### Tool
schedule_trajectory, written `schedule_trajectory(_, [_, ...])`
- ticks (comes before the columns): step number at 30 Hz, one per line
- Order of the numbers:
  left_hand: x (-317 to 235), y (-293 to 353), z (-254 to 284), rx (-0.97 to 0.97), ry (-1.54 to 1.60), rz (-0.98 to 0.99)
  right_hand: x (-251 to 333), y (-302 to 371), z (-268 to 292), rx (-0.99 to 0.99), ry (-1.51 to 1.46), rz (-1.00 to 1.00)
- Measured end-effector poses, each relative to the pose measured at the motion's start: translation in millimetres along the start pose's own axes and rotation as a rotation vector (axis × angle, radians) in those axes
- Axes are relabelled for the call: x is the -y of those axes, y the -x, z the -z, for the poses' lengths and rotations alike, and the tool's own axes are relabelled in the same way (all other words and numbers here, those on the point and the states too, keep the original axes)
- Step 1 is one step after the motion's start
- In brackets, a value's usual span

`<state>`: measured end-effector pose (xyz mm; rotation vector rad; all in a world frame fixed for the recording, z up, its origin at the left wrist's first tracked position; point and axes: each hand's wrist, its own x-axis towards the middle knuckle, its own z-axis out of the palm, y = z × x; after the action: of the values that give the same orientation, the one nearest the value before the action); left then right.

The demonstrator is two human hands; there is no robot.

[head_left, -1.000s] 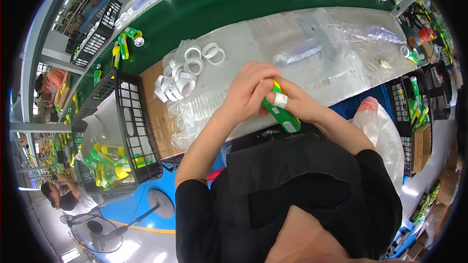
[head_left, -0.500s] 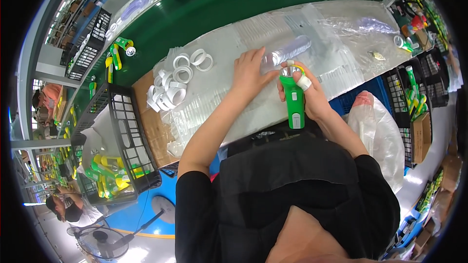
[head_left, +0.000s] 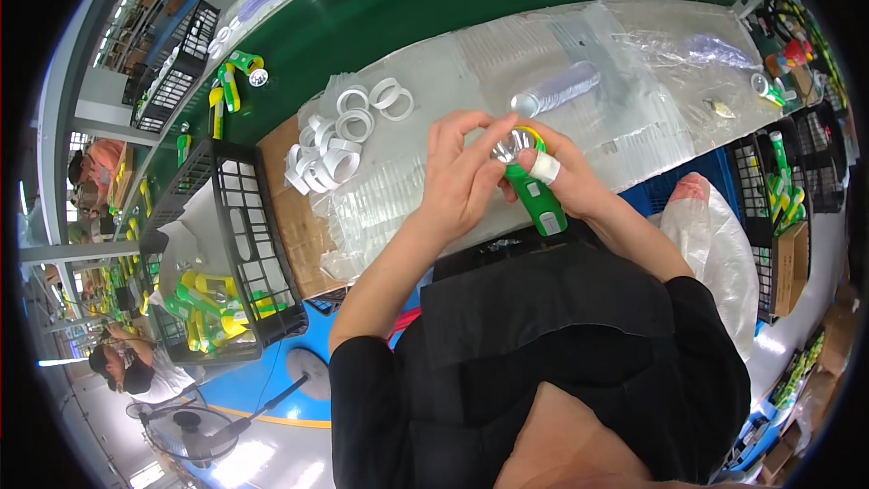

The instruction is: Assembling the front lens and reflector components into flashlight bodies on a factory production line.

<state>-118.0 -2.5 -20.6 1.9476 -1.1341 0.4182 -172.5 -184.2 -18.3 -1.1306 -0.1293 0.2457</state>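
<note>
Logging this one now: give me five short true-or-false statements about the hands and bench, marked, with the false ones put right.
1. The right hand holds a green flashlight. True.
2. The flashlight's lens is at the end nearer the person's chest. False: the lens is at the far end.
3. The white wrap is on the left thumb. False: the white wrap is on the right thumb; the left hand is at the flashlight's lens end.
4. A group of white rings lies on the bench, to the left of both hands. True.
5. The black crate beside the bench's left end holds only white rings. False: the black crate holds green and yellow flashlights.
</note>
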Motion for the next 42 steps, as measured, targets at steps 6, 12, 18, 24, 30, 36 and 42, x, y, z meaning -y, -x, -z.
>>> schedule_trajectory(6, [0, 3, 1, -0.079, 0.222, -0.044, -9, -11, -9, 0.133, 0.100, -0.059])
schedule_trajectory(12, [18, -4, 7, -0.067, 0.187, -0.064, -16, -25, -19, 0.027, -0.033, 0.018])
schedule_trajectory(18, [99, -26, 54, -0.016, -0.471, 0.201, 1, -62, -2, 0.038, 0.118, 0.180])
schedule_trajectory(24, [140, -35, 98, 0.555, -0.390, 0.398, -1, -76, -5, 0.036, 0.182, 0.254])
schedule_trajectory(30, [56, -48, 61, -0.080, 0.622, 0.439, -4, -75, 6, 0.046, 0.197, 0.282])
schedule_trajectory(36, [17, -48, 37, -0.247, 0.222, 0.134, -5, -77, 6, 0.094, 0.107, 0.297])
schedule_trajectory(42, [20, -80, 23, -0.127, 0.247, 0.219, -12, -73, 4, 0.162, 0.068, 0.267])
